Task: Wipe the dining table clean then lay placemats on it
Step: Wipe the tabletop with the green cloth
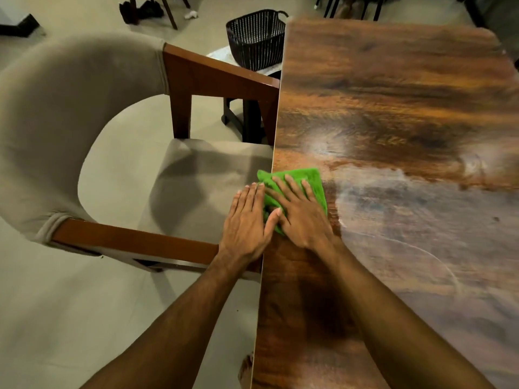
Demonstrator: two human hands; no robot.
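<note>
One long wooden table (393, 108) fills the right side of the view, its glossy top marked with pale, hazy streaks. Beside its left edge stands a beige padded chair (56, 122) with wooden arms, and beyond that a dark basket (257, 37). Both forearms reach forward to the table's left edge. The right hand (300, 214) lies flat with fingers spread, pressing on a green cloth (311, 181) that sits on the tabletop right at the edge, one corner poking just past it. The left hand (248, 220) is flat too, fingers straight and together, just off the edge over the chair seat, its thumb touching the cloth. No placemats are in view. This looks like the wiping step; the next move likely calls for sweeping the cloth rightward across the streaks under steady pressure
</note>
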